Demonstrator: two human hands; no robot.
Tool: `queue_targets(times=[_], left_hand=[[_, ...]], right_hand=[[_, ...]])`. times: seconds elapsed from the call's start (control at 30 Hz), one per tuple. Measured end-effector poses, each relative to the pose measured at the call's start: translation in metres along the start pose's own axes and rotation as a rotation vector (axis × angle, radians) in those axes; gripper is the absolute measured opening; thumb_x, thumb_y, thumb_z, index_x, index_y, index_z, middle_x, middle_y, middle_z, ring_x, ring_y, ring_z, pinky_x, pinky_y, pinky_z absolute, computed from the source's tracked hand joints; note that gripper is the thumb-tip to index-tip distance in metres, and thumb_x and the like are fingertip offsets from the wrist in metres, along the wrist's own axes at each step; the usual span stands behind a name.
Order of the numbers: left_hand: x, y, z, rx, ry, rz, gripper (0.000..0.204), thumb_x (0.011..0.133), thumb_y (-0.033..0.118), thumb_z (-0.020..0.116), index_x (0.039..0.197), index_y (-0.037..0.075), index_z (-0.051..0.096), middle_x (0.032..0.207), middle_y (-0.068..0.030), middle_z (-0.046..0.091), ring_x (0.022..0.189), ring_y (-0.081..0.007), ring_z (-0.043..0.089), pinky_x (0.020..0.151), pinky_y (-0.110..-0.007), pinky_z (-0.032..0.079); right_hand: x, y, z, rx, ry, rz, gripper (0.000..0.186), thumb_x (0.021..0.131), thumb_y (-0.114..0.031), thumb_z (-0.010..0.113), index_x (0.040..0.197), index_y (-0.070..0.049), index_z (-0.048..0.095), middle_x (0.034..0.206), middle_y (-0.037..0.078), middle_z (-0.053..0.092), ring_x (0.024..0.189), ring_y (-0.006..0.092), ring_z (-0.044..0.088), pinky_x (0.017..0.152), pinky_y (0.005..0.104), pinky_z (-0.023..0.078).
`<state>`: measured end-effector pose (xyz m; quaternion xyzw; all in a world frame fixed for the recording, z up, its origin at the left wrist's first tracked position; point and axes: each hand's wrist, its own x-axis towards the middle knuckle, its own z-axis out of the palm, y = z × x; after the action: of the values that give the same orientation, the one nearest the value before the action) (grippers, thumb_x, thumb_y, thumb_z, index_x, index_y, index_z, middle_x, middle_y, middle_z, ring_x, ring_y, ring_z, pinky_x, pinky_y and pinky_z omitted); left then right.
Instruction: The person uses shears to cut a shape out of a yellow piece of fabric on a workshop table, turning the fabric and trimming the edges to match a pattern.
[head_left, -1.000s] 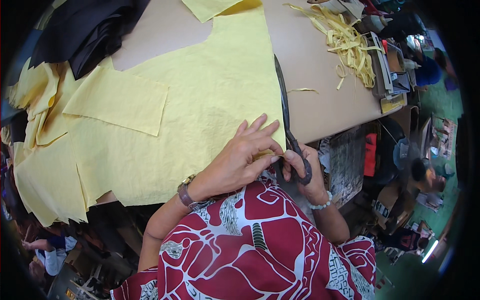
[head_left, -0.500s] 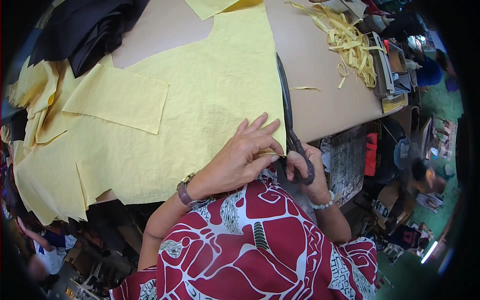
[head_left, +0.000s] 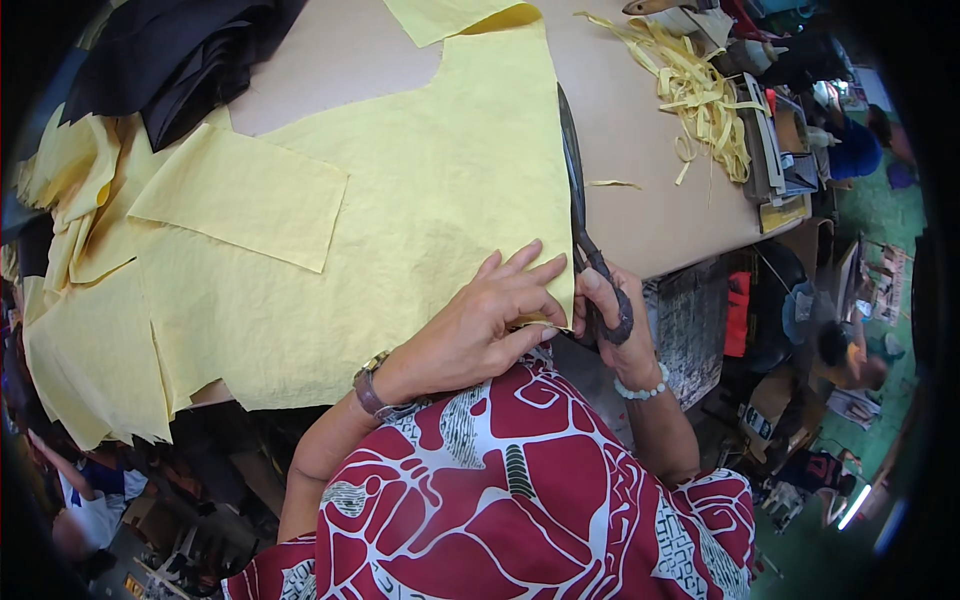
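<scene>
Yellow fabric [head_left: 420, 180] lies spread over the table, with a smaller yellow piece [head_left: 240, 200] on top. My left hand [head_left: 490, 315] rests on the fabric near its lower right corner, thumb and index finger pinching the edge while other fingers stretch out over it. Large dark scissors [head_left: 590, 255] are in my right hand [head_left: 625, 320], just beside that corner, the blades lying along the fabric's right edge and partly hidden by it.
Black cloth [head_left: 170, 65] is piled at the upper left, folded yellow cloth [head_left: 85, 200] below it. Yellow strips [head_left: 700, 100] and a box of supplies [head_left: 770, 140] sit on the beige table [head_left: 650, 220] at the right. People work beyond at both sides.
My right hand and the scissors have moved slightly up and right, and the fabric's right edge has shifted slightly with them. My left hand still pinches the corner, a little lower.
</scene>
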<state>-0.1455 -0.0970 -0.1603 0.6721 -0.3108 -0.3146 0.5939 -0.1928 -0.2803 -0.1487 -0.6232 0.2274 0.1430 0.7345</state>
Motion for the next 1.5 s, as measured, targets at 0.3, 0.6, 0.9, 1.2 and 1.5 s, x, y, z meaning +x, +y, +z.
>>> queue_targets(times=[0.3, 0.6, 0.9, 1.2, 1.5], left_hand=[[-0.003, -0.001, -0.001, 0.003, -0.010, 0.005, 0.009, 0.082, 0.010, 0.058, 0.091, 0.008, 0.061, 0.135, -0.0153, 0.042, 0.134, -0.0353, 0.020, 0.108, -0.053, 0.009], [-0.003, -0.001, 0.000, 0.020, -0.012, 0.010, 0.010, 0.081, 0.010, 0.059, 0.091, 0.007, 0.061, 0.134, -0.0158, 0.043, 0.134, -0.0355, 0.022, 0.108, -0.050, 0.012], [0.072, -0.006, -0.064, 0.747, 0.102, 0.065, 0.029, 0.088, 0.019, 0.049, 0.112, 0.005, 0.054, 0.126, -0.0164, 0.047, 0.125, -0.0324, 0.035, 0.102, -0.044, 0.028], [0.222, -0.040, -0.165, 1.321, 0.494, -0.068, 0.039, 0.091, 0.029, 0.040, 0.125, 0.011, 0.047, 0.129, -0.0153, 0.043, 0.124, -0.0315, 0.035, 0.098, -0.062, 0.021], [0.115, -0.036, -0.104, 1.190, 0.702, -0.269, 0.057, 0.085, 0.041, 0.052, 0.128, 0.004, 0.042, 0.134, -0.0183, 0.038, 0.126, -0.0350, 0.031, 0.095, -0.060, 0.026]], right_hand=[[-0.001, 0.002, 0.000, -0.020, 0.019, 0.031, 0.033, 0.081, -0.032, 0.066, 0.079, 0.000, 0.056, 0.055, 0.000, 0.049, 0.045, 0.0067, 0.047, 0.043, 0.0190, 0.037], [-0.003, 0.004, -0.003, -0.051, 0.037, 0.057, 0.029, 0.081, -0.028, 0.067, 0.079, -0.001, 0.057, 0.057, -0.001, 0.051, 0.044, 0.0041, 0.046, 0.041, 0.0168, 0.035], [-0.003, 0.009, -0.009, -0.073, -0.001, 0.041, 0.022, 0.085, -0.022, 0.061, 0.078, -0.002, 0.057, 0.058, -0.002, 0.053, 0.044, 0.0028, 0.045, 0.040, 0.0169, 0.035], [-0.003, 0.000, -0.011, -0.006, -0.049, 0.106, 0.024, 0.084, -0.024, 0.063, 0.079, -0.001, 0.057, 0.056, -0.002, 0.051, 0.042, 0.0030, 0.044, 0.040, 0.0168, 0.034], [-0.001, 0.004, -0.017, 0.015, -0.036, 0.105, 0.026, 0.083, -0.024, 0.063, 0.073, -0.002, 0.054, 0.054, -0.002, 0.049, 0.042, 0.0040, 0.044, 0.040, 0.0171, 0.033]])
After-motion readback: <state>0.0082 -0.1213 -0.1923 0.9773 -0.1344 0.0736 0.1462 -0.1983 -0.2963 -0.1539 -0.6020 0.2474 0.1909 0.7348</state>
